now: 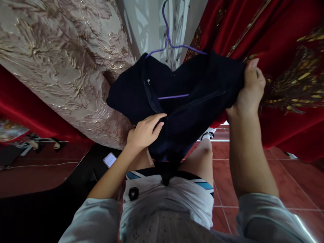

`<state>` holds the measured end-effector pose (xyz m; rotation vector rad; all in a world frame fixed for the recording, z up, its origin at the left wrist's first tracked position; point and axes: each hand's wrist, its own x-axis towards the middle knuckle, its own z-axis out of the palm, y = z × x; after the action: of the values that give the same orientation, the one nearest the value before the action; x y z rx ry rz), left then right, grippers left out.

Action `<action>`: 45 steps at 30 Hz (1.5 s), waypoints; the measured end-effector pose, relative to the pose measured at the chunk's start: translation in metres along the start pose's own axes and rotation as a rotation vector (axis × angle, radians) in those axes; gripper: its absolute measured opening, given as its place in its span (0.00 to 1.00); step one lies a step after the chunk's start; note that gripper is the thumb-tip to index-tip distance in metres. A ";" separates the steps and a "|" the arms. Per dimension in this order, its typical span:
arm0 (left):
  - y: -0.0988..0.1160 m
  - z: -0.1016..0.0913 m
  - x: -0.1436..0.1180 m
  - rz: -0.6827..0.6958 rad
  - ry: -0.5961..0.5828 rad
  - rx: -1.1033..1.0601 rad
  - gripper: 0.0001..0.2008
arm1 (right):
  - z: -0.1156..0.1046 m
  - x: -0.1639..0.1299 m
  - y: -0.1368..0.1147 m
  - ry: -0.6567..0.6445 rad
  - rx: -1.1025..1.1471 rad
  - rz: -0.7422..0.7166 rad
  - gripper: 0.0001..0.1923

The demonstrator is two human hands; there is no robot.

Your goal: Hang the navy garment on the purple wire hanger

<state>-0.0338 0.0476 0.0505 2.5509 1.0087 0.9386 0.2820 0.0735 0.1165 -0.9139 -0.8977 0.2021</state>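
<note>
A dark navy top (pixel 192 114) with a deep V-shaped neck opening hangs on a purple hanger (pixel 167 39) in front of me. The hanger's hook rises above the collar, and its lower bar shows through the opening. My right hand (pixel 250 87) grips the top's right shoulder or sleeve end, thumb uppermost, and holds it out to the side. Against the front of the top, just below the neck opening, lies my left hand (pixel 146 131). Its fingers are stretched out, with the thumb a little apart from them. The lower part of the top drops toward my knees.
Pale pink textured fabric (pixel 63 60) hangs at left. Red fabric with gold sequins (pixel 291 77) hangs at right. White metal bars (pixel 177 20) stand behind the hanger. A lit phone (pixel 109 160) lies on a black surface (pixel 50 209) at left. The floor (pixel 283 182) has red tiles.
</note>
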 end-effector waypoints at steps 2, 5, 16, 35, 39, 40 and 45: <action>0.003 0.005 -0.005 -0.014 0.091 -0.063 0.13 | -0.009 -0.008 0.002 0.011 0.032 0.056 0.30; 0.012 0.013 -0.011 -0.043 0.216 -0.155 0.06 | -0.017 -0.019 0.007 0.022 0.075 0.114 0.32; 0.019 0.071 -0.024 -0.212 0.465 -0.450 0.05 | -0.032 -0.052 0.016 0.017 -0.188 -0.062 0.16; 0.036 0.096 -0.054 -0.349 0.627 -0.968 0.23 | -0.006 -0.212 -0.004 -0.637 -0.140 0.434 0.10; 0.035 0.099 -0.058 -0.314 0.586 -0.936 0.22 | -0.005 -0.219 -0.007 -0.610 -0.152 0.473 0.11; 0.035 0.100 -0.058 -0.311 0.582 -0.920 0.21 | -0.005 -0.220 -0.007 -0.609 -0.172 0.468 0.11; 0.034 0.101 -0.059 -0.287 0.588 -0.846 0.19 | -0.003 -0.220 -0.005 -0.583 -0.230 0.461 0.10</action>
<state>0.0169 -0.0164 -0.0404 1.4284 0.8107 1.6266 0.1437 -0.0426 -0.0094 -1.3029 -1.2506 0.8055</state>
